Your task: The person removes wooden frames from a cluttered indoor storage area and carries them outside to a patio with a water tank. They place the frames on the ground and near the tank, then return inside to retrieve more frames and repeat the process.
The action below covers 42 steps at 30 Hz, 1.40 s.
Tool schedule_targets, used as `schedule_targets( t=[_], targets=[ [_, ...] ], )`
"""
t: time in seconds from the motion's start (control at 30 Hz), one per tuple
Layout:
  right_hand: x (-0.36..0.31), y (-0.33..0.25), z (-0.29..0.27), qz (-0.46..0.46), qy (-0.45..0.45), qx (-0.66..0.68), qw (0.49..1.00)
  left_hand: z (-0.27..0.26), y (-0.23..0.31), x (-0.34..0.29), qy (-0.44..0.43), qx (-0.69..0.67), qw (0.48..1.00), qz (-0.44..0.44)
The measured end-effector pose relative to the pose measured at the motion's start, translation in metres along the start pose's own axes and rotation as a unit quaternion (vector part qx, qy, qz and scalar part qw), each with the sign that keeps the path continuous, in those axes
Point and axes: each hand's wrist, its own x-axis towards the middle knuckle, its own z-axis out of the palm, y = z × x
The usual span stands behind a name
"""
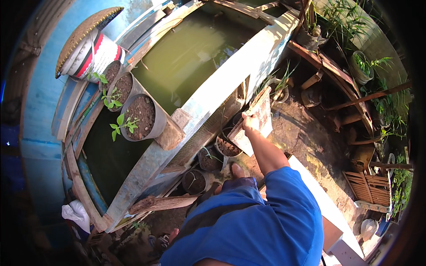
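Observation:
My right hand point(250, 123) is closed on the near-left edge of a weathered wooden board point(262, 128), its arm stretched out ahead from a blue sleeve. The board is tilted beside the low side wall of a water tank, over pots of soil. Next to its lower end stands a dark pot of soil point(227, 146), with another pot holding a thin seedling point(210, 158) nearer to me. My left hand does not show. By my shirt's left edge is a small patch of skin point(173, 234) that I cannot make out as hand or foot.
Greenish water point(191, 57) fills the tank at left. Potted seedlings point(139, 116) sit on a plank across it, beside a white bucket point(100, 53) under a woven cover. A rough log point(162, 203) juts out near my legs. Wooden shelving point(330, 71) and plants line the right.

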Motion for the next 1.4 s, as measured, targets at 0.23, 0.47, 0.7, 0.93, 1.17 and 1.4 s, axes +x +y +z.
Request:
schedule_targets(
  t=[0.23, 0.47, 0.7, 0.93, 1.17, 1.4],
  targets=[
    [0.019, 0.005, 0.037, 0.040, 0.003, -0.037, 0.998, 0.011, 0.018, 0.000, 0.010, -0.068, 0.995, -0.070],
    [0.030, 0.017, 0.064, 0.048, -0.078, -0.007, 0.996, 0.015, 0.031, -0.010, 0.016, -0.068, 0.994, -0.085],
    [0.050, 0.036, 0.088, 0.054, -0.082, -0.047, 0.994, 0.015, 0.038, -0.018, 0.017, -0.068, 0.993, -0.095],
    [0.061, 0.040, 0.101, 0.077, -0.136, -0.022, 0.987, 0.016, 0.040, -0.021, 0.020, -0.069, 0.992, -0.102],
    [0.060, 0.038, 0.111, 0.101, -0.099, -0.064, 0.988, 0.016, 0.042, -0.025, 0.019, -0.058, 0.993, -0.101],
    [0.063, 0.019, 0.104, 0.113, -0.116, -0.028, 0.986, 0.011, 0.043, -0.024, 0.018, -0.043, 0.995, -0.093]
  ],
)
